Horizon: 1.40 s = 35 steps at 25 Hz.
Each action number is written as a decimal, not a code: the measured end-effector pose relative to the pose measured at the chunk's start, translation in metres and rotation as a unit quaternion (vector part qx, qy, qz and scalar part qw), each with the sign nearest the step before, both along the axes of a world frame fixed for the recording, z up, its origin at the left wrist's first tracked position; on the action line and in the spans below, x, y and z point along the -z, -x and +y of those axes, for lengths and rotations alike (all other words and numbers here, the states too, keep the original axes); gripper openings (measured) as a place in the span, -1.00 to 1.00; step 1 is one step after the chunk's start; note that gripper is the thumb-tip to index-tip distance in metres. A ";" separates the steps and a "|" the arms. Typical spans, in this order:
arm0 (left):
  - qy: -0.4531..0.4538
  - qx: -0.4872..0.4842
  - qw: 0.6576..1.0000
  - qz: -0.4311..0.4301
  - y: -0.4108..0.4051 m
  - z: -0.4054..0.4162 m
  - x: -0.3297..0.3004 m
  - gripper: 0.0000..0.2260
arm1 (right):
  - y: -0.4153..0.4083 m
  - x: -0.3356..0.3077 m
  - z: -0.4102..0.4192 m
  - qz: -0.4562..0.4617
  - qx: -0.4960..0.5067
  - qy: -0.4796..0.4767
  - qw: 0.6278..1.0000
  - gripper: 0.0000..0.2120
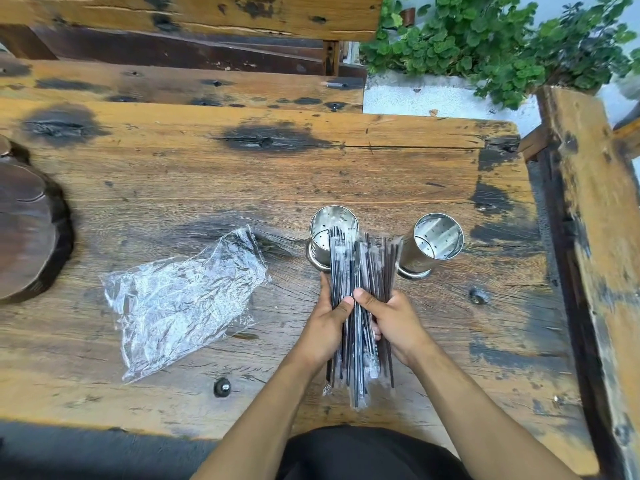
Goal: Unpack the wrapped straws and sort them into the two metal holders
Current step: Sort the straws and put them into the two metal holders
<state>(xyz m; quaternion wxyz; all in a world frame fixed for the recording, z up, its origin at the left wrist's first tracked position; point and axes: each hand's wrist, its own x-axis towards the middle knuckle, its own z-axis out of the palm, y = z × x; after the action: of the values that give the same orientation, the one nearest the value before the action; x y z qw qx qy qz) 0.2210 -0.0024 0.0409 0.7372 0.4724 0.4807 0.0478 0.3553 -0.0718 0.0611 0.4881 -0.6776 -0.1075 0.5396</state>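
Observation:
A bundle of dark straws [360,271], each in a clear wrapper, is held upright-slanted over the wooden table [207,188]. My left hand [329,323] grips its left side and my right hand [394,323] grips its right side, thumbs on top. Behind the bundle stand two shiny perforated metal holders: the left holder [332,223], partly hidden by the straw tips, and the right holder [434,240], which looks empty. An empty clear plastic bag [183,303] lies crumpled to the left.
A dark round wooden board [27,230] lies at the table's left edge. A wooden bench [173,84] runs along the far side, another bench [595,237] on the right. Green plants [491,46] grow beyond the far right corner.

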 end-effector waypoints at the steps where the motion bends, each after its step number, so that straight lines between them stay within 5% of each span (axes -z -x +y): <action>1: 0.004 -0.005 1.000 -0.004 -0.001 0.000 0.001 -0.15 | 0.001 0.001 -0.001 0.005 0.010 -0.009 1.000 -0.74; 4: 0.064 -0.051 0.996 -0.036 -0.003 -0.001 0.005 -0.08 | 0.002 -0.003 -0.006 0.030 0.011 -0.032 0.999 -0.80; 9: 0.150 -0.102 0.975 -0.130 0.002 -0.006 -0.002 -0.40 | -0.006 0.001 -0.011 0.100 0.004 -0.019 0.995 -0.55; 14: 0.148 -0.119 0.973 -0.129 -0.002 -0.014 -0.011 -0.52 | 0.000 0.011 -0.010 0.165 -0.005 -0.026 0.986 -0.62; 19: 0.155 -0.138 0.971 -0.117 0.002 -0.018 -0.010 -0.70 | -0.014 0.007 -0.005 0.046 -0.137 0.000 0.989 -0.65; 27: 0.133 -0.171 0.974 -0.069 0.006 -0.011 -0.005 -0.72 | -0.008 0.005 0.004 -0.080 -0.137 -0.011 0.987 -0.91; 30: 0.128 -0.173 0.975 -0.061 0.010 -0.010 0.001 -0.66 | -0.008 0.007 0.006 -0.181 -0.198 0.015 0.963 -0.77; 35: 0.152 -0.190 0.966 -0.089 0.012 -0.007 -0.002 -0.77 | -0.007 0.000 0.006 -0.053 -0.107 -0.009 0.993 -0.82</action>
<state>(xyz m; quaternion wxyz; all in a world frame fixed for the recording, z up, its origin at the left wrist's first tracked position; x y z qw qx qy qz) 0.2094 -0.0095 0.0430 0.8177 0.2488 0.4954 0.1549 0.3620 -0.0659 0.0610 0.4272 -0.6857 -0.2098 0.5507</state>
